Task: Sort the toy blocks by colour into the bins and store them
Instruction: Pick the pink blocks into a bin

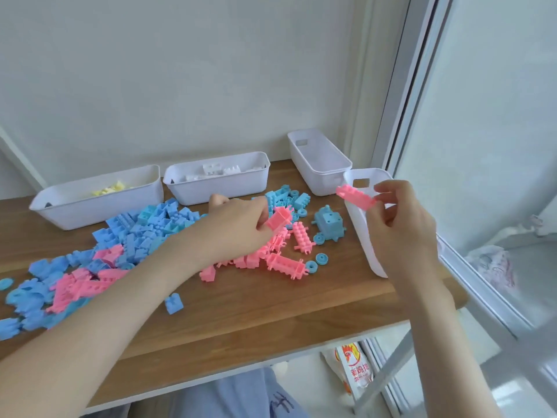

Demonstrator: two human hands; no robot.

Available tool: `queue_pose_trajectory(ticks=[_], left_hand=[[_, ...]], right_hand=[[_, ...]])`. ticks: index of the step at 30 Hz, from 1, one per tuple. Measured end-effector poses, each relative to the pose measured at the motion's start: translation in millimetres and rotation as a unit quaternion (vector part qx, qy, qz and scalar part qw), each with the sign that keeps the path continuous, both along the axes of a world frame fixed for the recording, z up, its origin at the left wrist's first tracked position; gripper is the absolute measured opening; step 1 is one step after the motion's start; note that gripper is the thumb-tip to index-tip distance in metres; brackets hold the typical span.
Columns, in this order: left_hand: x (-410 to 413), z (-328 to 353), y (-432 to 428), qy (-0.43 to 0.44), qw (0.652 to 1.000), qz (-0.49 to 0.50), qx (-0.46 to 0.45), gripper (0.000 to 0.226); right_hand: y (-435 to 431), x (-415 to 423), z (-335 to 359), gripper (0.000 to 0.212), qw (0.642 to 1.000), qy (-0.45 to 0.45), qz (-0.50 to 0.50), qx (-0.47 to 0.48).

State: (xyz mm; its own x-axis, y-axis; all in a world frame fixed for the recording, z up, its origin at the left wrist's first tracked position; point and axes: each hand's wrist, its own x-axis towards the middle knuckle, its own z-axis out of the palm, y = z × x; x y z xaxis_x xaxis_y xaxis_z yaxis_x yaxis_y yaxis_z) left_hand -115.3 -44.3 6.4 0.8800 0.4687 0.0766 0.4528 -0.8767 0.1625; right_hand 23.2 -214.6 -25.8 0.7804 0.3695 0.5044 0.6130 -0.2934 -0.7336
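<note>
Pink and blue toy blocks lie in a heap (126, 248) across the wooden table (271, 315). My left hand (238, 224) reaches over the heap and pinches a pink block (280, 218) just above several other pink blocks (283, 260). My right hand (401, 224) holds a long pink block (355, 197) over the near white bin (358, 236) at the table's right edge. The far-right bin (319, 173) looks empty. A bin with white blocks (217, 182) and a bin with yellow blocks (96, 200) stand at the back.
A blue block vehicle (328, 224) and loose blue wheels (316, 263) lie between the pink blocks and the near bin. A single blue block (174, 303) sits alone toward the front. A window frame (422, 116) rises on the right; a packet (355, 369) lies on the floor.
</note>
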Motion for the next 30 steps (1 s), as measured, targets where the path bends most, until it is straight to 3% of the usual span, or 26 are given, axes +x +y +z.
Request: queue_pose_trajectory(ticks=[5, 10, 12, 17, 23, 26, 30], left_hand=[[65, 5, -38, -0.142, 0.98, 0.024, -0.135, 0.015], [131, -4, -94, -0.216, 0.975, 0.05, -0.005, 0.028], [145, -11, -108, -0.186, 0.982, 0.037, 0.001, 0.032], [134, -25, -95, -0.117, 0.989, 0.012, -0.095, 0.039], [52, -27, -44, -0.032, 0.998, -0.035, -0.038, 0.036], [12, -34, -21, 0.007, 0.999, -0.036, -0.038, 0.032], [-15, -50, -11, 0.067, 0.995, -0.063, 0.025, 0.039]], right_hand=[[-26, 31, -2, 0.021, 0.997, 0.024, -0.065, 0.018], [-29, 35, -9, 0.034, 0.996, 0.078, -0.019, -0.028], [-31, 33, -10, 0.033, 0.997, 0.078, -0.009, -0.024], [-37, 28, -9, 0.035, 0.997, 0.037, 0.042, -0.052], [-20, -3, 3, 0.032, 0.989, 0.012, 0.146, 0.006], [9, -27, -16, 0.03, 0.963, -0.017, 0.235, -0.129], [33, -44, -49, 0.052, 0.925, -0.084, 0.264, -0.261]])
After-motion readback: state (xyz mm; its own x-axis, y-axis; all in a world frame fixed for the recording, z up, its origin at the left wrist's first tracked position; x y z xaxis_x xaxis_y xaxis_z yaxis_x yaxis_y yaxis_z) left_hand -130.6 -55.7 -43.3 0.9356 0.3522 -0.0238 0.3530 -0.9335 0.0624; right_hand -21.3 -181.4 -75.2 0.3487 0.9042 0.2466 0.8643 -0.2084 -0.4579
